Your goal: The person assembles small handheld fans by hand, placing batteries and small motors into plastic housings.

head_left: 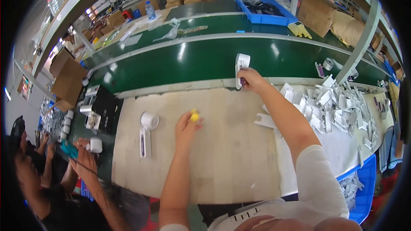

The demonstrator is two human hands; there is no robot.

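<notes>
My right hand [252, 79] reaches out to the edge of the green conveyor belt [162, 65]. It is closed round the flat body of a white plastic device [243, 61] with a round white head, which stands upright over the belt's rim. Above the beige work mat [222, 145], my left hand [186, 128] pinches a small yellow piece [195, 116]; its exact kind is unclear. To the left of that hand, a second white device [146, 143] with a round head [150, 120] lies on the mat, a dark strip showing along its body.
White plastic housings [329, 107] lie heaped at the right, above a blue bin [364, 192] of parts. A black-and-silver machine [100, 109] stands at the left. Near it, a co-worker's hand [85, 162] holds a teal tool [68, 149]. A blue tray [274, 18] sits beyond the belt.
</notes>
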